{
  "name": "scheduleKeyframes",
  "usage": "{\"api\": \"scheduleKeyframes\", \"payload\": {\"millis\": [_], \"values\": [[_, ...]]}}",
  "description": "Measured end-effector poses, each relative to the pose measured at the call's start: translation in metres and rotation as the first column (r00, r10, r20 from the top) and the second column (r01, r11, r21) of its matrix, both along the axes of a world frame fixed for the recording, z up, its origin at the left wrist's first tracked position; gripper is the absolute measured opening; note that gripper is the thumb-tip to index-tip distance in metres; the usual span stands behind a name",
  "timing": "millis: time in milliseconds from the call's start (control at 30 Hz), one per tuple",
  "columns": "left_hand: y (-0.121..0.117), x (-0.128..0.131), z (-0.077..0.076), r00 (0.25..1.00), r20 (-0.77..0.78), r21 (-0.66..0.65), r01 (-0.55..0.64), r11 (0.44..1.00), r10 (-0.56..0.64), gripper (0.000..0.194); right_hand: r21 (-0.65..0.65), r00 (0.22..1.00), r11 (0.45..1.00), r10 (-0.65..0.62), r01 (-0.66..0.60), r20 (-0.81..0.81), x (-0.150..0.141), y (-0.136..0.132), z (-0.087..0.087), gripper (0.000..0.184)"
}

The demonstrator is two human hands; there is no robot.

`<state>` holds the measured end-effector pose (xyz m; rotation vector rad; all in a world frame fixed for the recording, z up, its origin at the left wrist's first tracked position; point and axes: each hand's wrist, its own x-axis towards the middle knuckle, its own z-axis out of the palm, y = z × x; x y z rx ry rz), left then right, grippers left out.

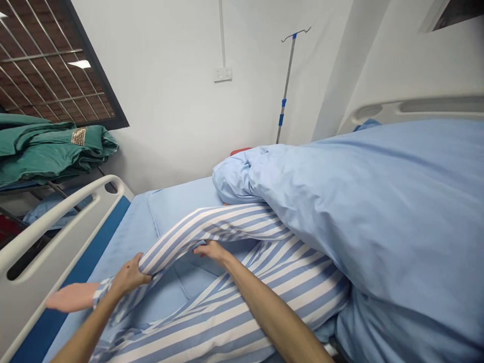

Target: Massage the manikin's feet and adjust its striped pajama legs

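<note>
No words, numbers or brand names can be read anywhere in this view. The only label-like mark is a small tag [78,136] with a brown and cream woven pattern, stitched onto the folded green cloth [45,151] at the far left, and its pattern is too small and blurred to tell whether it holds any letters. The white wall socket [223,74] on the far wall also shows no legible marking.
</note>
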<state>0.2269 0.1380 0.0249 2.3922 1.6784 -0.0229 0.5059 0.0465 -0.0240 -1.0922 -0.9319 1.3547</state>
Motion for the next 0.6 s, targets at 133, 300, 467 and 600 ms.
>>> {"api": "scheduleKeyframes", "payload": {"millis": [133,300,467,600], "values": [[-0.014,0.046,-0.012,0.986,0.154,0.084,-0.074,0.994,0.06,0.055,0.222,0.983,0.971,-0.044,0.084,-0.179,0.016,-0.005,0.029,0.029],[-0.013,0.042,0.025,0.996,0.088,0.111,0.004,0.994,-0.014,0.056,0.25,0.97,0.963,-0.041,0.102,-0.24,0.022,-0.012,0.044,0.039],[-0.005,0.008,0.082,0.982,-0.171,0.2,0.118,0.973,-0.084,0.054,0.119,0.947,0.993,0.055,-0.017,-0.317,0.007,-0.015,0.026,0.023],[0.002,0.001,0.122,0.924,-0.349,0.206,0.237,0.95,-0.155,0.049,-0.029,0.821,0.965,0.206,-0.26,-0.532,-0.008,-0.018,0.01,0.021]]}}
